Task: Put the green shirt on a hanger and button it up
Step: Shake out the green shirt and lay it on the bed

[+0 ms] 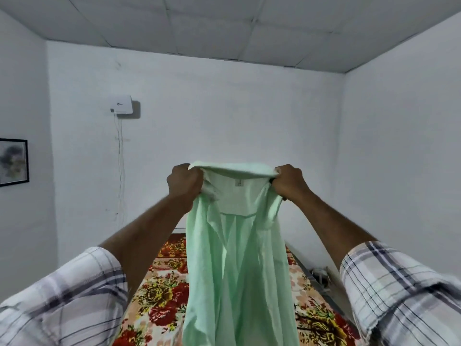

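**Item: green shirt point(237, 258).** Held in the air at chest height in front of the person, above the bed's floral cover point(159, 295). Long axis vertical: the collar point(232, 169) is on top and the body hangs straight down, out of the bottom of the view. The inner side faces the camera, with a small label point(239, 183) showing below the collar band. The front appears to hang open; no buttons can be made out.

**Item: left hand point(184, 186).** Fingers curled tight round the fabric at the left end of the collar, knuckles toward the camera.

**Item: right hand point(290, 182).** Gripping in the same way at the right end of the collar, at the same height as the left. Whether each fist holds the collar alone or the shoulder cloth too is probably not decidable from this view.

**Relation that governs the next move.** The collar is stretched level between the two fists and all of the cloth lies below the grip. Both hands are equally near to it. The neck opening between them is where a hanger would enter, but no hanger is in view.

**Surroundings.** White wall with a small white box point(122, 104) and a framed picture point(13, 162) at the left.
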